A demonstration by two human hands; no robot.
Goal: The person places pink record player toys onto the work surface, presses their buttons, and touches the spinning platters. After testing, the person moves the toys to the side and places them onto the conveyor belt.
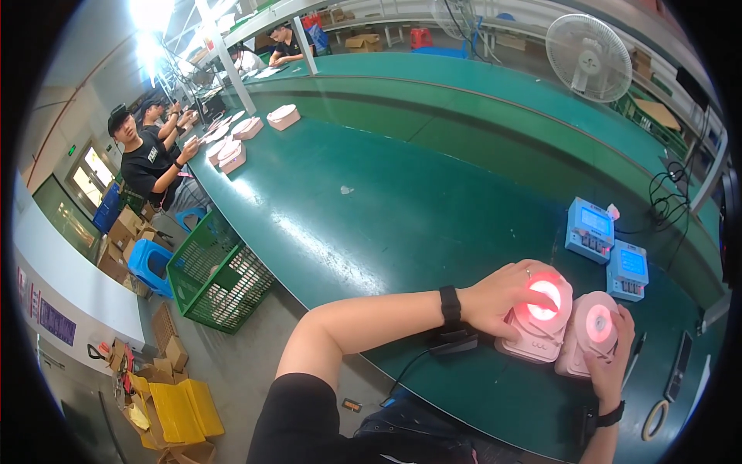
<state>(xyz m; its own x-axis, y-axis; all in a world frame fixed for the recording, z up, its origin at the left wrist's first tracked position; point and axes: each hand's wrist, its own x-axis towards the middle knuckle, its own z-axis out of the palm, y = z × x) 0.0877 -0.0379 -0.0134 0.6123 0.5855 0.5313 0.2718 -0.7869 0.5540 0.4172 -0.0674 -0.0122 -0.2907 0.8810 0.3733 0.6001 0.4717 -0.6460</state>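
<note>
Two pink devices with round heads stand side by side at the near right of the green table. My left hand (495, 300) is wrapped round the left pink device (532, 345), with a finger over its brightly glowing red-white centre. Several small buttons show on its base. Around the side and lower front of the right pink device (574, 349) my right hand (609, 366) is closed. That device has a round face with a paler pinkish glow. Both hands wear dark wrist straps. The undersides of the devices are hidden.
Two blue meter boxes (591, 230) with lit screens stand beyond the devices. To the right lie a tape roll (655, 420), a black phone-like object (679, 366) and a pen. More pink devices (284, 117) sit far left near seated co-workers. A green crate (202, 298) stands left of the table.
</note>
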